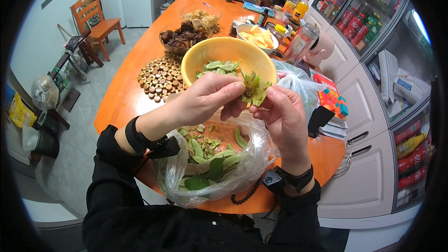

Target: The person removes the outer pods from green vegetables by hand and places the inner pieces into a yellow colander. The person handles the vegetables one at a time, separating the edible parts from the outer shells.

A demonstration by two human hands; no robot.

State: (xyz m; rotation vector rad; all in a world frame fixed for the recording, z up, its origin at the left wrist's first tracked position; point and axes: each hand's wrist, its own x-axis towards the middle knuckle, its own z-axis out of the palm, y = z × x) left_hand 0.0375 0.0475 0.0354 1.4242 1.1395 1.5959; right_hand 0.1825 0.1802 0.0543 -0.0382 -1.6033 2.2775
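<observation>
Between my two hands a green bean pod point(254, 89) is spread apart, with brown, spoiled-looking patches on its inner side. My left hand point(213, 92) pinches its left edge between thumb and fingers. The right edge is pinched by my right hand point(285, 112). Just beyond my hands stands a yellow plastic colander point(229, 47), partly hidden by them, with flat green pods point(220, 65) inside. Below my hands lies an open clear plastic bag point(171, 178). It holds whole pods point(224, 155), torn green scraps point(206, 143) and a few dark leaves point(197, 182).
A wooden disc trivet point(162, 78) lies left of the colander. Behind are a bowl of dark brown food point(183, 36), a white bowl of cut yellow fruit point(257, 38) and bottles point(300, 8). A tied plastic bag point(297, 80) and books point(327, 84) sit at right. A beaded bracelet point(246, 197) lies near the front edge.
</observation>
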